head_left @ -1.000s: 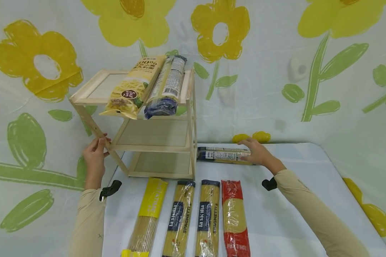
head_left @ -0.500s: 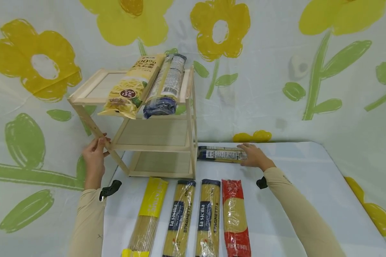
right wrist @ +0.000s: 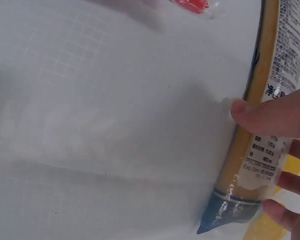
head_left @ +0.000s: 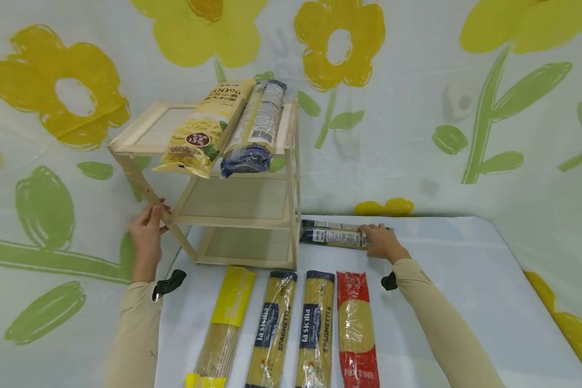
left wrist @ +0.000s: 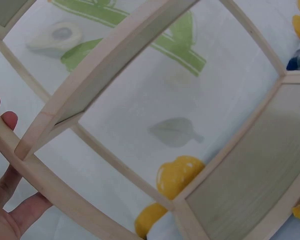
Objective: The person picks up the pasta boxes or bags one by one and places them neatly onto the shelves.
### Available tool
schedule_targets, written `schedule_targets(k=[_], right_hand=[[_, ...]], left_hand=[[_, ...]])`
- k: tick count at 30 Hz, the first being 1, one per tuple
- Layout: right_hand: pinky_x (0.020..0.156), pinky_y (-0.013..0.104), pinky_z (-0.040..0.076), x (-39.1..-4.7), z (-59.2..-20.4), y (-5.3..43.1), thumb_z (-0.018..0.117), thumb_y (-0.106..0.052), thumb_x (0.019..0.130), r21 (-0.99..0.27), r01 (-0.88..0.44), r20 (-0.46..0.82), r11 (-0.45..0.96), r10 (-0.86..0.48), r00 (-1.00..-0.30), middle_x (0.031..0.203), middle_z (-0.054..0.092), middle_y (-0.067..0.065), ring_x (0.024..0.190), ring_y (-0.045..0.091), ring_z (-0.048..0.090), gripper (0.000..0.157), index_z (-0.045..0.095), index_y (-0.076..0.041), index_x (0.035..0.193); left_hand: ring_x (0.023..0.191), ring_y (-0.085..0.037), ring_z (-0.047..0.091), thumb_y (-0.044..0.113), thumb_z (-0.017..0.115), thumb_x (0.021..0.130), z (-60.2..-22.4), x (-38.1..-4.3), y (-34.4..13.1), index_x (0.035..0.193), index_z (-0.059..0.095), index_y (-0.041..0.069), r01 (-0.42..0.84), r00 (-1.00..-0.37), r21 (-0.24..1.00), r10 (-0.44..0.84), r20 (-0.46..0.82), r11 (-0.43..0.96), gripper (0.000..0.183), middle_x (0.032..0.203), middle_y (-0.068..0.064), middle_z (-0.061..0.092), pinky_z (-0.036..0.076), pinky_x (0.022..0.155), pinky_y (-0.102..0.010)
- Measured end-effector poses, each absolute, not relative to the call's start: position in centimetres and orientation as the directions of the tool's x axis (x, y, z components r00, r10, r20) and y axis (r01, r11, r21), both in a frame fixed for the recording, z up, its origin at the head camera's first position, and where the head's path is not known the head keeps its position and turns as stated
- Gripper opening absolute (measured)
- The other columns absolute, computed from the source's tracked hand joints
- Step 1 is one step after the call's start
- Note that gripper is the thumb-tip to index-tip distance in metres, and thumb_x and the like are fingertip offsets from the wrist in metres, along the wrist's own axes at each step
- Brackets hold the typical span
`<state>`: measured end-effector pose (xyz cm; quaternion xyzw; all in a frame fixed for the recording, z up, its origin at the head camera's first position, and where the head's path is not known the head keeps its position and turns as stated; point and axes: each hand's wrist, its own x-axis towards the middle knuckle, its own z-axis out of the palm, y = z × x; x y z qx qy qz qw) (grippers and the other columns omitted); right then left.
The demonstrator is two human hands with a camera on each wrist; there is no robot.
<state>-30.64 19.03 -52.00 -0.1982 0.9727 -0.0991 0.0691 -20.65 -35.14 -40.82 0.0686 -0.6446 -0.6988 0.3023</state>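
blue-tipped pasta packet (head_left: pixel 337 237), right hand (head_left: pixel 382 241) now around it (higher earlier)

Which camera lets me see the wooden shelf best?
The head view, because all three levels of the wooden shelf show there. The left wrist view shows only close-up pieces of it; the right wrist view shows none.

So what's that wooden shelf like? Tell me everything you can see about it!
The wooden shelf has three levels, one above another, joined by straight posts. It looks like pale, unpainted wood, with frames around flat, slightly greyer panels. It stands upright on the white table. The left hand's grip is around its left front post. On its top level lie a yellow pasta packet and a blue-ended pasta packet, both poking out past the front edge.
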Motion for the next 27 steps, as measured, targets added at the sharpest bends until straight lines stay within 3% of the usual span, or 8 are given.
schedule_targets(k=[5, 9, 13, 17, 23, 27], right_hand=[[0.091, 0.065, 0.031, -30.5, -52.4, 19.2, 0.083, -0.012, 0.066, -0.248, -0.384, -0.049, 0.889, -0.408, -0.912, 0.118, 0.058, 0.017, 0.109, 0.042, 0.046, 0.066, 0.055, -0.010, 0.127], [0.091, 0.067, 0.031, -30.0, -52.7, 19.4, 0.081, -0.010, 0.065, -0.301, -0.394, -0.028, 0.868, -0.421, -0.907, 0.106, 0.055, 0.017, 0.102, 0.041, 0.051, 0.062, 0.057, -0.009, 0.122], [0.085, 0.061, 0.040, -29.6, -52.8, 19.6, 0.079, -0.008, 0.067, -0.318, -0.405, -0.027, 0.857, -0.435, -0.900, 0.116, 0.048, 0.023, 0.096, 0.040, 0.053, 0.063, 0.054, -0.010, 0.125], [0.087, 0.060, 0.041, -29.3, -52.6, 20.0, 0.077, -0.008, 0.070, -0.285, -0.396, -0.048, 0.873, -0.426, -0.904, 0.128, 0.050, 0.024, 0.104, 0.043, 0.052, 0.063, 0.053, -0.010, 0.128], [0.086, 0.058, 0.036, -29.3, -52.6, 20.1, 0.075, -0.010, 0.070, -0.270, -0.383, -0.077, 0.883, -0.416, -0.906, 0.117, 0.058, 0.019, 0.099, 0.038, 0.054, 0.061, 0.053, -0.012, 0.126], [0.085, 0.057, 0.039, -29.2, -52.5, 20.0, 0.076, -0.008, 0.068, -0.322, -0.363, -0.123, 0.875, -0.418, -0.900, 0.110, 0.057, 0.016, 0.093, 0.033, 0.054, 0.061, 0.053, -0.012, 0.124]], left_hand=[[0.095, -0.018, 0.060, 0.025, 0.061, 0.091, -40.8, -20.7, -35.2, 0.102, 0.071, 0.000, 0.356, -0.792, 0.933, -0.515, 0.327, 0.046, 0.029, 0.090, -0.004, 0.068, 0.054, 0.062, -0.021], [0.095, -0.018, 0.060, 0.025, 0.062, 0.091, -40.8, -20.7, -35.0, 0.102, 0.071, 0.000, 0.347, -0.800, 0.937, -0.512, 0.312, 0.029, 0.029, 0.089, -0.003, 0.068, 0.054, 0.062, -0.022], [0.095, -0.017, 0.059, 0.025, 0.062, 0.090, -40.6, -20.6, -34.8, 0.100, 0.071, 0.000, 0.344, -0.803, 0.939, -0.513, 0.304, 0.016, 0.029, 0.088, -0.003, 0.068, 0.054, 0.062, -0.022], [0.093, -0.017, 0.059, 0.025, 0.062, 0.090, -40.5, -20.5, -34.8, 0.101, 0.071, -0.001, 0.351, -0.797, 0.936, -0.518, 0.310, 0.020, 0.029, 0.087, -0.003, 0.068, 0.054, 0.061, -0.021], [0.093, -0.018, 0.060, 0.026, 0.062, 0.090, -40.5, -20.4, -34.9, 0.104, 0.071, 0.000, 0.352, -0.798, 0.936, -0.514, 0.316, 0.029, 0.030, 0.088, -0.004, 0.068, 0.054, 0.061, -0.021], [0.095, -0.019, 0.059, 0.026, 0.060, 0.091, -40.7, -20.5, -35.0, 0.106, 0.070, 0.001, 0.344, -0.802, 0.938, -0.504, 0.321, 0.049, 0.031, 0.090, -0.003, 0.068, 0.054, 0.061, -0.021]])
